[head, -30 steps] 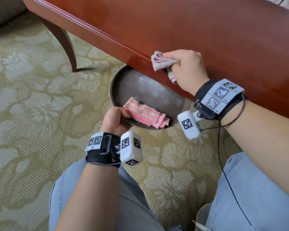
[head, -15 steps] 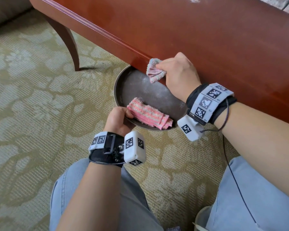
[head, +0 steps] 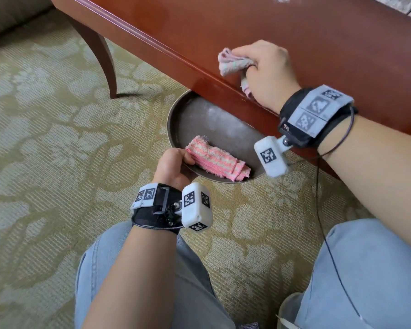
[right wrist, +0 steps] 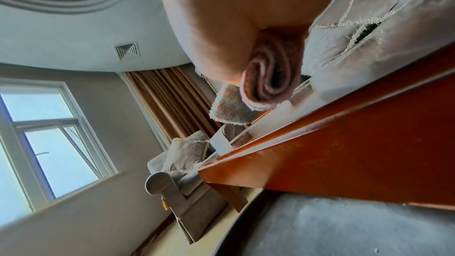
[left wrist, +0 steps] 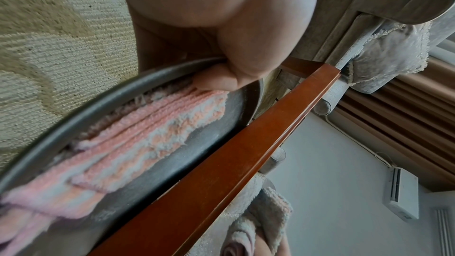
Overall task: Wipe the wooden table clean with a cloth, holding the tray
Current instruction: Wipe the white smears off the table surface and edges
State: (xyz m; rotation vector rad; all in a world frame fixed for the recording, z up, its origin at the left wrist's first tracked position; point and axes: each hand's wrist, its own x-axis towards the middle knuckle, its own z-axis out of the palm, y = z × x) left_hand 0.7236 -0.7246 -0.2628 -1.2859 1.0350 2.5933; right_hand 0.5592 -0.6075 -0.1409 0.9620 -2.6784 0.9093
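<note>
Wiping the surface [head: 318,43] edge over a held tray [head: 214,119]
Right hand [head: 268,72] clutches a bunched cloth [head: 230,62] on the surface; left hand [head: 173,166] pinches the tray rim below the edge, a folded pink towel [head: 216,161] inside.

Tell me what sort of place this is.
Probably a hotel room or a sitting room: a polished wooden table stands on patterned carpet, with an upholstered sofa, curtains and a window behind.
</note>
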